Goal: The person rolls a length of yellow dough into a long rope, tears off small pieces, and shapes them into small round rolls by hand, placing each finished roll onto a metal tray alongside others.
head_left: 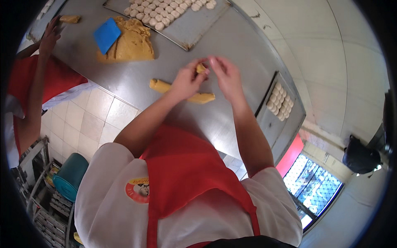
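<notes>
My left hand (187,82) is closed around a small piece of yellow dough (201,68), raised over the metal table (173,66). Close beside it, my right hand (227,78) has its fingers loosely stretched toward the piece and slightly blurred; nothing shows in its grasp. Beneath my left wrist lies a roll of yellow dough (159,86), its middle hidden by my forearm. Farther off to the left sits a large mound of the same dough (133,43), with a blue flat scraper (106,35) resting on it.
A tray (194,35) with rows of pale dough balls (159,12) stands at the far side. Another tray (271,120) at the right edge carries more balls (280,101). At left, a co-worker's hand (49,37) is near a short dough roll (69,19). A teal bucket (70,175) stands lower left.
</notes>
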Motion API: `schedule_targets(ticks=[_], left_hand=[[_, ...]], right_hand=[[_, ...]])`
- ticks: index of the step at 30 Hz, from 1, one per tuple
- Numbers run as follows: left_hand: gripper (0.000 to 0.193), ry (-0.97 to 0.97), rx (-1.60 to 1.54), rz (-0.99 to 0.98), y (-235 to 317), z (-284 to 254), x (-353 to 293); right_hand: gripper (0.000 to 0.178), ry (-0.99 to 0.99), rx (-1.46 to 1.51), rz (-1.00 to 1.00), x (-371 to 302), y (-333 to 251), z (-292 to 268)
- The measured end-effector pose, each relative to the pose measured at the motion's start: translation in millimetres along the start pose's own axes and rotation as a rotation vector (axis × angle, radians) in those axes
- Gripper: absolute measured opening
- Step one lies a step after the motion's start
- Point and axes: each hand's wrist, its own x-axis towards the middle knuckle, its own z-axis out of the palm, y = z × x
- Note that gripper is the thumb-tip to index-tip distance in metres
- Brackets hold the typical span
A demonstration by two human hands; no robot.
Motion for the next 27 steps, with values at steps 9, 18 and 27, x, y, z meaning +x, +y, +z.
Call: schedule_targets(ticks=[9, 18, 27], left_hand=[[0.035, 0.118, -0.309, -0.129, -7.5, -50.8, -26.3], [0.016, -0.282, -0.853, -0.584, -0.2, -17.2, -23.6], [0.033, -0.416, -0.451, -0.607, -5.4, 69.5, -41.2]], right_hand=[[0.036, 0.262, -0.969, -0.323, 256.1, 16.2, 36.7], [0.032, 0.113, 0.043, 0.219, -49.7, 40.0, -82.5], [0.036, 0.477, -0.684, 0.335, -245.9, 116.3, -85.9]])
